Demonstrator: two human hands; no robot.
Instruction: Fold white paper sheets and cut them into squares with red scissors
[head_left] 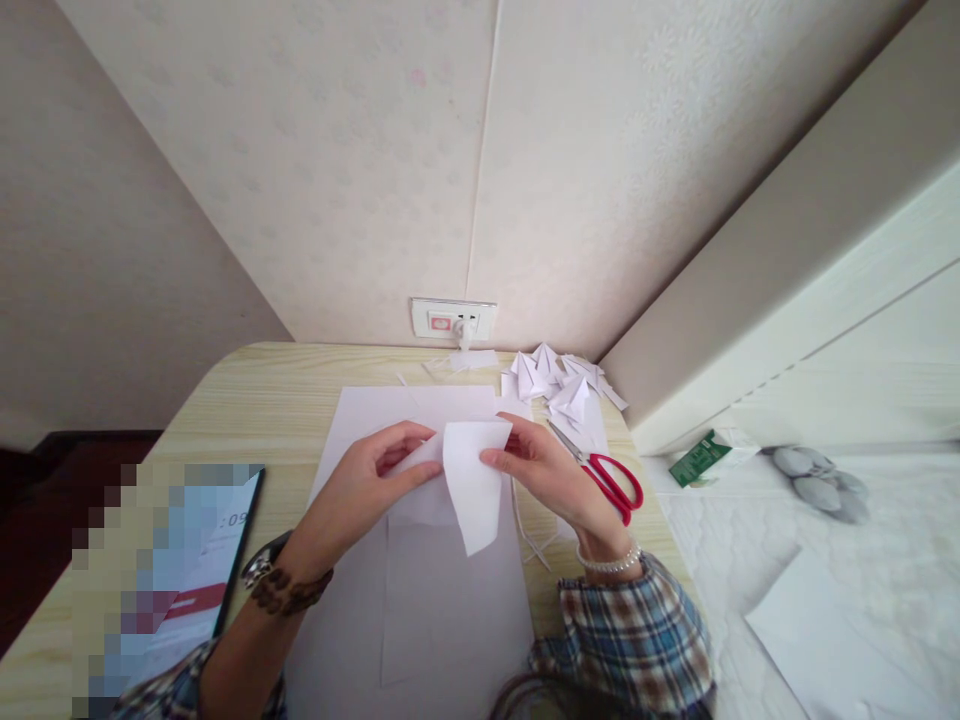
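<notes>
A piece of white paper (474,490) is held up between my hands over larger white sheets (337,640) on the table. Its right part hangs down as a flap, and the left part runs toward my left fingers. My left hand (379,465) pinches the left side between thumb and fingers. At the upper right edge, my right hand (536,465) grips it with the thumb in front and the other fingers behind. Red-handled scissors (615,488) lie just right of my right hand. Beyond them sit several folded white paper pieces (551,378).
A tablet (195,590), partly pixelated, lies at the left of the wooden table (240,410). Thin paper strips (534,545) lie right of the sheets. A wall socket (454,320) holds a plug. Beside the table, a green-and-white box (709,457) and loose paper (832,630) rest on white quilted fabric.
</notes>
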